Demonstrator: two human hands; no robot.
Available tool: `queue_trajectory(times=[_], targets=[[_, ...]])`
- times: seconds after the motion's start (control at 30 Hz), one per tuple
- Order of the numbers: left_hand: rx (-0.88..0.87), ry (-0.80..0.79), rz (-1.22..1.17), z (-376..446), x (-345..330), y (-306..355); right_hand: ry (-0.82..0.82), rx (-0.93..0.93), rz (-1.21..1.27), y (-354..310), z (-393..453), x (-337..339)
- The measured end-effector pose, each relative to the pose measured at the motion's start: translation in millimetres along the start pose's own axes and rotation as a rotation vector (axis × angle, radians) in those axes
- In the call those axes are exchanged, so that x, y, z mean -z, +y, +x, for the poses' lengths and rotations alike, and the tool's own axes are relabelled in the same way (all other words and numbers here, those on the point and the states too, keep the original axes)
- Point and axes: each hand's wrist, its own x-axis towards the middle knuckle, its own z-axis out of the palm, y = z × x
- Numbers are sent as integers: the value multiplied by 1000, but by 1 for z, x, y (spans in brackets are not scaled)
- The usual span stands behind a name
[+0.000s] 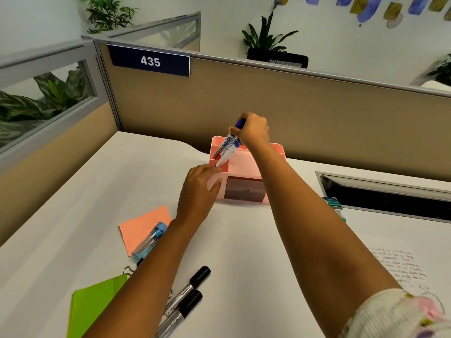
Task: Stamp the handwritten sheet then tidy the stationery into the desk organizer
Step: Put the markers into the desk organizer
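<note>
A white desk top (pixel 244 240) set into a beige cubicle corner carries a pink plastic desk organizer (pixel 246 167) standing near its back edge; a salmon sticky pad (pixel 139 225) lies at the left with a clear blue-capped tube (pixel 148 240) resting partly on it; a lime-green notebook (pixel 95 306) sits at the near left. 2 black-capped silver markers (pixel 188 291) lie side by side just right of the notebook; a handwritten white sheet (pixel 400 267) lies at the right; a teal stamp (pixel 333 203) sits beside a dark recessed cable tray (pixel 390 198).
</note>
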Motion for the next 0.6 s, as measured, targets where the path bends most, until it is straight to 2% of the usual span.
queue_trajectory(times=[0.13,0.27,0.47,0.6], targets=[[2,-3,-9,0,0,0,-163,-35,-22,-4,2,-3],[9,-1,-6,0,1,1,-241,31,-217,-8,2,-2],[3,-3,-3,-1,2,2,-135,86,-222,-16,1,7],[4,5,5,1,0,1,27,166,-116,-32,-1,35]])
